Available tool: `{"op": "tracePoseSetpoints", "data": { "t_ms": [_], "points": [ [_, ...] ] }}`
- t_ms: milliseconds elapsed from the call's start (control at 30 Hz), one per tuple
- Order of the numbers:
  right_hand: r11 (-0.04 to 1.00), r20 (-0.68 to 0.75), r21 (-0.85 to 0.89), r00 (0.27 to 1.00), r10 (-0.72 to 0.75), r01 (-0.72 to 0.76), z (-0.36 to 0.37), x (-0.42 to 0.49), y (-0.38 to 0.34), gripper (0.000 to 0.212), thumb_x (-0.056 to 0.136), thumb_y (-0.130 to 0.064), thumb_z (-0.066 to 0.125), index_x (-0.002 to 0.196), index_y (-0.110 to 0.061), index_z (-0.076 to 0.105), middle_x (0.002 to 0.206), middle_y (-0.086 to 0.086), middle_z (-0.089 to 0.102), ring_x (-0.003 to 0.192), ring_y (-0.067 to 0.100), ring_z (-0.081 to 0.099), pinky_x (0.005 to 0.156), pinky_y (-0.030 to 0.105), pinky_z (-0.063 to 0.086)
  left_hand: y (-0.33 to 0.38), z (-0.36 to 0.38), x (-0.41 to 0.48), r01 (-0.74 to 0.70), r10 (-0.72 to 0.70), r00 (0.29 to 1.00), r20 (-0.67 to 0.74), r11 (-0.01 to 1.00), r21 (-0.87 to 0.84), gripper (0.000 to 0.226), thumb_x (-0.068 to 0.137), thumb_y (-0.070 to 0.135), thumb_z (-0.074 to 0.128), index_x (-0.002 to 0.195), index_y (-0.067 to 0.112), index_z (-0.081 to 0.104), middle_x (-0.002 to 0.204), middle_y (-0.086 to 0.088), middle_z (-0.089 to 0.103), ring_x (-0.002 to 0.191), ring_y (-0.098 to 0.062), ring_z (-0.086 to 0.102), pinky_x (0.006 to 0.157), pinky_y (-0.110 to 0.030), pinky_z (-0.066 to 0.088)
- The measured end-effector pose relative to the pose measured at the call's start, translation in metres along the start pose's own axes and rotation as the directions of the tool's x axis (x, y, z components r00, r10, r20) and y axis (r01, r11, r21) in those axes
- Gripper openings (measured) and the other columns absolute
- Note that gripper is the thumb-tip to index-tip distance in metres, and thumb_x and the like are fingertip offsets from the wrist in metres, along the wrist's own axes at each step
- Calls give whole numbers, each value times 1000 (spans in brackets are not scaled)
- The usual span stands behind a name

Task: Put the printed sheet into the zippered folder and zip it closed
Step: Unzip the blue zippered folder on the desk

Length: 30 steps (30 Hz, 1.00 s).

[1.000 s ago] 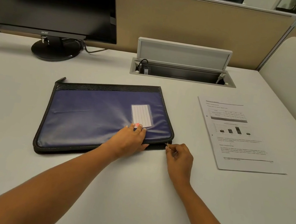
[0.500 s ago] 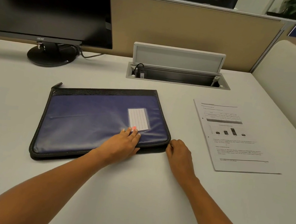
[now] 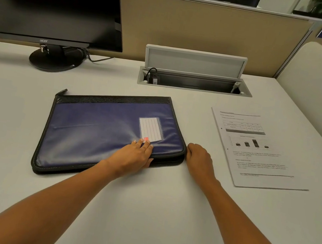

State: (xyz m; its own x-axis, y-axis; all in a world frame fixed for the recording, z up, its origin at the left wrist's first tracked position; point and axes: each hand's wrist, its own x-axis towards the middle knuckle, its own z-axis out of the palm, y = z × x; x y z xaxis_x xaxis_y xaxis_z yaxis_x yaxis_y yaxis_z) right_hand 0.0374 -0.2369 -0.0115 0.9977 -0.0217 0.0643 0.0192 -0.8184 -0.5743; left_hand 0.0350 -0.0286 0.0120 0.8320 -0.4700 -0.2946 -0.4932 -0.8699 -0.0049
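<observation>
Head view: L hand [image 3: 134,155] flat, fingers straight, pressing zippered folder [image 3: 95,133] cover. R hand [image 3: 199,159] curled at corner just right of it; can't tell if it pinches zip pull; printed sheet [image 3: 256,148] lies further right, apart. Best, I'd say: pin cover firm w/ L, draw zip along edge.

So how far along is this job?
Barely begun. Nothing looks done: the sheet lies on the desk beside the folder, not in it. In hand: the left hand presses flat on the folder while the right hand sits at its near right corner, probably at the zip; its fingertips are hidden. Left to do: open the folder, slide the sheet in, zip it shut.
</observation>
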Motion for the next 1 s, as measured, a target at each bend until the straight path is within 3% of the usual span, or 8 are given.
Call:
{"op": "tracePoseSetpoints", "data": {
  "t_ms": [333,500,667,1000],
  "points": [
    [995,-102,42,991,-88,93,10,-38,2,24,94,-10,42,71,-14,40,65,-3,41,52,3,33,59,9,38,1,5,5,10,-10,1000,-29,1000,3,55,99,37,23,142,3,19,151,-21,21,139,-37,21,112,-42,24],
    [995,-87,68,994,-62,68,16,-44,-3,22,94,-12,42,79,-3,55,71,2,49,59,10,40,54,8,37,0,8,6,4,-3,999,-43,1000,25,56,99,37,24,142,1,19,150,-23,22,138,-39,22,111,-44,24],
    [996,-96,59,994,-55,61,20,-46,-6,20,95,-15,43,75,-15,44,71,1,47,52,0,34,59,2,36,1,9,6,0,2,999,-45,999,41,56,99,37,23,142,1,19,150,-23,22,138,-39,21,112,-44,23],
    [997,-65,19,995,-72,73,22,-45,-3,20,94,-16,44,80,-7,56,71,1,48,61,12,41,53,12,33,3,6,8,16,-14,999,-37,998,63,58,98,40,25,141,2,22,150,-23,23,138,-38,22,111,-44,25]
  ]
}}
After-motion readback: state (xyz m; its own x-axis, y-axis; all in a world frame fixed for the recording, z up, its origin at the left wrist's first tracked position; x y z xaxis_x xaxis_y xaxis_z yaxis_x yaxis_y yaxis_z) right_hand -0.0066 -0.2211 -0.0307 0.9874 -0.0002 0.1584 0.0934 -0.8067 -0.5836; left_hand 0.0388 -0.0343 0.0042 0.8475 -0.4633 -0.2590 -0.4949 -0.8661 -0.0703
